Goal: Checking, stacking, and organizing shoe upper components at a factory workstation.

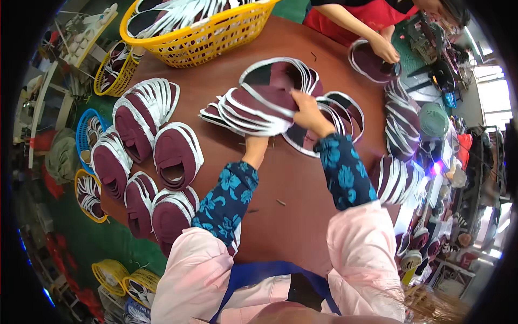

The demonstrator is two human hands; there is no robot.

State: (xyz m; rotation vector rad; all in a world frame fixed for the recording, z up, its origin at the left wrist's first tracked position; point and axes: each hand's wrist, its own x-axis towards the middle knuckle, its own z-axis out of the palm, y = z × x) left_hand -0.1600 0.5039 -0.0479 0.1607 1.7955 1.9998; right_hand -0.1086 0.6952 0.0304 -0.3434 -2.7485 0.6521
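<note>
Over the middle of the table, my left hand (pixel 256 147) supports a fanned stack of maroon shoe uppers (pixel 245 116) with white edges. Its fingers are hidden beneath the stack. My right hand (pixel 311 114) is closed on the right side of the top shoe upper (pixel 270 98), thumb on its maroon face. Just beyond and to the right of the hands lie more uppers, including a dark-lined group (pixel 308 75) and an overlapping group (pixel 353 116).
Maroon upper stacks (pixel 141 121) cover the table's left side; others (pixel 402 127) line its right edge. A heaped yellow basket (pixel 202 46) stands at the far left. Across the table, a co-worker's hand (pixel 384 49) handles another upper (pixel 372 65). Thread scraps lie on the brown tabletop (pixel 286 227).
</note>
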